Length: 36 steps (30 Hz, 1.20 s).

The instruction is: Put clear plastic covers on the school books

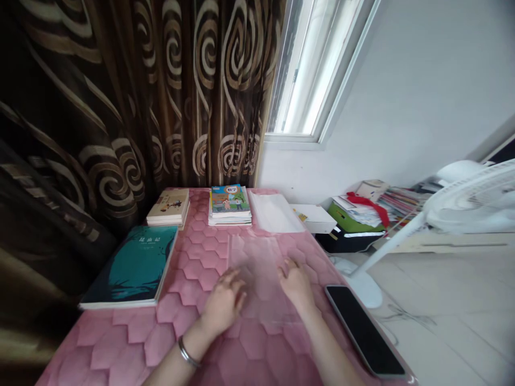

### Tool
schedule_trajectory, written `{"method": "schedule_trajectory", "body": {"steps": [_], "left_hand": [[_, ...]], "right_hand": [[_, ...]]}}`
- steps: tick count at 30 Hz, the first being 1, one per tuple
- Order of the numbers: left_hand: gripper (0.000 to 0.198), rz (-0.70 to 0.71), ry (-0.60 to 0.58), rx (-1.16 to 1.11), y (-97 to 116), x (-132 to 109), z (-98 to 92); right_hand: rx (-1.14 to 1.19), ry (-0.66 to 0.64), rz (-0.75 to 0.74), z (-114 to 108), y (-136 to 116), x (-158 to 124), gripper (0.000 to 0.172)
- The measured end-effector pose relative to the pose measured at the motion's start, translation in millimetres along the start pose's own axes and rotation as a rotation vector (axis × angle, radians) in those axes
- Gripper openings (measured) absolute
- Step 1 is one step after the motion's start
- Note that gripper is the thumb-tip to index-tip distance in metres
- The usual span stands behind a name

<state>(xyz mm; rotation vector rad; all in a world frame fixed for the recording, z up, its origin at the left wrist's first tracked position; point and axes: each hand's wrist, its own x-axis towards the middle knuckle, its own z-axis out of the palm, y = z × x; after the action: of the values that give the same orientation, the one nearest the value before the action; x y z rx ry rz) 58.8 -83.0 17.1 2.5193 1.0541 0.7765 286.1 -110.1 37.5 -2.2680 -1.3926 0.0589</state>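
A clear plastic sheet (263,292) lies flat on the pink surface (120,343), between the person's hands. The left hand (224,296) is at the sheet's left side, fingers bent; blur hides whether they grip it. The right hand (296,283) is at its right side, thumb and fingers apart. A dark-screened phone (364,329) lies along the surface's right edge; stacked textbooks (230,203) stand by the far edge.
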Motion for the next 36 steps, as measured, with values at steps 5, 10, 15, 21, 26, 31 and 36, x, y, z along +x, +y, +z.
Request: {"method": "schedule_trajectory", "body": {"steps": [5, 10, 15, 21, 26, 31, 36], "left_hand": [[0.066, -0.046, -0.189, 0.062, 38, -15, 29.0], [0.086, -0.066, -0.200, 0.006, 62, -12, 31.8], [0.045, -0.153, 0.133, -0.136, 66, -2, 22.1], [0.022, -0.538, 0.646, -0.152, 19, -16, -40.8], [0.041, -0.784, 0.666, -0.024, -17, -52, -73.2], [0.035, -0.816, 0.569, 0.034, -29, -71, -65.9], [0.045, -0.819, 0.562, 0.082, -37, -79, -55.7]], "right_hand": [[0.068, -0.176, 0.077, 7, 36, 7, 0.039], [0.449, -0.176, 0.089, 3, 17, -2, 0.035], [1.065, -0.317, -0.066, -27, -38, -12, 0.045], [0.893, -0.186, -0.002, -27, -28, -10, 0.049], [0.242, -0.153, 0.141, 6, 10, -7, 0.049], [0.105, -0.222, 0.080, 26, 5, -9, 0.034], [0.214, -0.203, 0.028, 24, 31, 2, 0.022]]}}
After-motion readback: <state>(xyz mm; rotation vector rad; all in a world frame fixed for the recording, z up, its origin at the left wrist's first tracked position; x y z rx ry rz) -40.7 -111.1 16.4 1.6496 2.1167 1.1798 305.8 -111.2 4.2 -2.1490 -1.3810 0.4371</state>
